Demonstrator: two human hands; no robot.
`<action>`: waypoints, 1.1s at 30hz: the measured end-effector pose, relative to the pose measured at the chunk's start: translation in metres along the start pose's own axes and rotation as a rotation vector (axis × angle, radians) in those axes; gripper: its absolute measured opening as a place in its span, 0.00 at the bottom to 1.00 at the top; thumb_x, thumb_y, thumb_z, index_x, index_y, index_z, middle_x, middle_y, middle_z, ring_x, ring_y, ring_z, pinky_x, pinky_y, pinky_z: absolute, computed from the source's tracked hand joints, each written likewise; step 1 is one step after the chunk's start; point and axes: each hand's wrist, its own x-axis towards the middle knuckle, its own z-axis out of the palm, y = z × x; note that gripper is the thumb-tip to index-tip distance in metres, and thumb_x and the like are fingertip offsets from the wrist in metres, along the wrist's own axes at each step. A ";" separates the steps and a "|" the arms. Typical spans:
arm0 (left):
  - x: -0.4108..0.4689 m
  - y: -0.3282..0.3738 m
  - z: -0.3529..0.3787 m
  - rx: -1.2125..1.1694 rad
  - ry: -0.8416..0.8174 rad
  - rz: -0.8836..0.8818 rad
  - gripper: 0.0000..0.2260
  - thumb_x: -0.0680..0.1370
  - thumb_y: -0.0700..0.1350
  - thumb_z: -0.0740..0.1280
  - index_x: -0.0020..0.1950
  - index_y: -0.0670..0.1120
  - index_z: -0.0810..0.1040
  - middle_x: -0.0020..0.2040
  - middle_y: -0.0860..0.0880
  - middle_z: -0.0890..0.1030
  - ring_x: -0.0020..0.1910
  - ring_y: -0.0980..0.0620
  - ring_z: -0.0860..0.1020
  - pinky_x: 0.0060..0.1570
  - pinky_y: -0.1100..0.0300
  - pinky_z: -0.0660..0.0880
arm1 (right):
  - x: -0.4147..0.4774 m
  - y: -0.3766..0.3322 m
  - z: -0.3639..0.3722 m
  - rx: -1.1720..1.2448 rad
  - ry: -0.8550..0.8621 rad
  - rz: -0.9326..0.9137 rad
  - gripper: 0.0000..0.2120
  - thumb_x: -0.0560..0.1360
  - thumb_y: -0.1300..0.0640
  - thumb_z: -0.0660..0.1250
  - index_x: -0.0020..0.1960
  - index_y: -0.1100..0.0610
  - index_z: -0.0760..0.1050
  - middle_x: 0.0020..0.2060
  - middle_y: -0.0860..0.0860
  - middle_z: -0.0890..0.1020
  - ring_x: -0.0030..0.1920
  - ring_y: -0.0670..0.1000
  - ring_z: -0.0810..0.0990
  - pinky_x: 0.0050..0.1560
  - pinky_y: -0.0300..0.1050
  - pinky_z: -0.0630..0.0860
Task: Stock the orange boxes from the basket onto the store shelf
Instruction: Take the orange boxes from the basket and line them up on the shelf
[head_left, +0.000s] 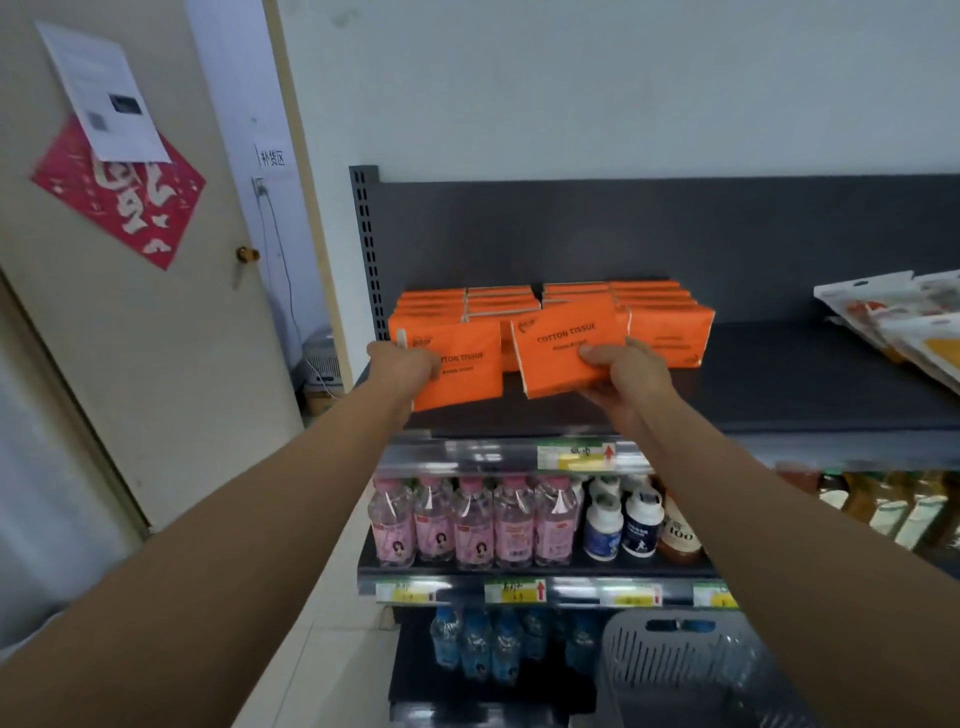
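Beyond left fingers: left hand (410, 364) clamps the left end of left orange box (462, 364); long axis left-right.
Between hands: the two boxes sit just beside each other, apart.
Right fingers: right hand (623, 369) pinches the lower right corner of right orange box (566, 348), right end tilted up.
Behind both: stocked stack (665, 332) on the shelf (779, 384); the slot is probably straight ahead.
Material: flat rectangular packs, slick wrap, probably soft.
Below right forearm: grey slotted basket (675, 670).

Single head view, facing forward, slightly down, close to shelf (779, 374).
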 end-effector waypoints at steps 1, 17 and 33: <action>0.012 -0.001 -0.005 0.007 0.003 -0.006 0.34 0.63 0.33 0.65 0.68 0.37 0.61 0.59 0.41 0.74 0.56 0.41 0.76 0.54 0.44 0.77 | 0.007 0.004 0.006 -0.015 -0.012 -0.001 0.21 0.72 0.70 0.67 0.63 0.58 0.71 0.56 0.56 0.80 0.50 0.55 0.81 0.48 0.52 0.80; 0.118 -0.026 -0.036 0.019 -0.103 -0.063 0.25 0.68 0.27 0.62 0.62 0.41 0.63 0.57 0.43 0.72 0.57 0.43 0.72 0.59 0.44 0.74 | 0.081 0.057 0.058 -0.269 0.053 -0.026 0.16 0.70 0.69 0.71 0.49 0.53 0.71 0.52 0.54 0.79 0.53 0.54 0.78 0.50 0.47 0.74; 0.131 -0.033 -0.027 0.203 -0.095 0.068 0.24 0.72 0.29 0.63 0.66 0.41 0.62 0.55 0.45 0.71 0.55 0.47 0.71 0.55 0.52 0.72 | 0.082 0.062 0.066 -0.808 0.271 -0.191 0.26 0.71 0.59 0.72 0.66 0.61 0.66 0.62 0.59 0.74 0.61 0.60 0.74 0.58 0.51 0.73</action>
